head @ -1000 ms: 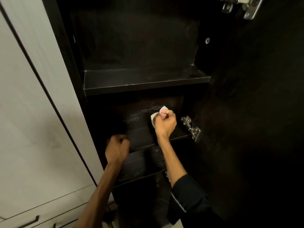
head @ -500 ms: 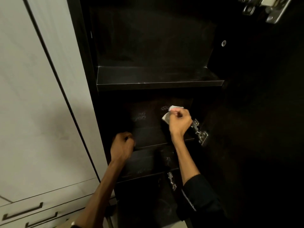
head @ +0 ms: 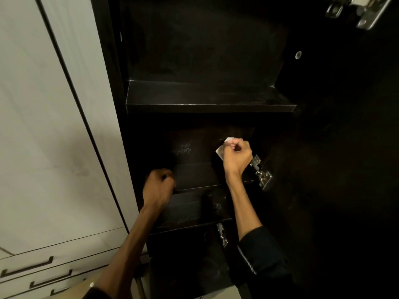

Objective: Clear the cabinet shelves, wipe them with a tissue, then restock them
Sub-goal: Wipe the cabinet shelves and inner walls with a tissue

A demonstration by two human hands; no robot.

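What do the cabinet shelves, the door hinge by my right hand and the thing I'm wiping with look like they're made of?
Cabinet shelves: probably laminated board, dark with a satin sheen; edges catch thin highlights.
Door hinge: bright plated metal, judging by its shiny silver glints.
Tissue in the right hand: soft white paper, crumpled where the grip bunches it.

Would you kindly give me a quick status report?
Right hand grips tissue against the cabinet's back panel. Left hand fisted at shelf edge. Nothing in the way.
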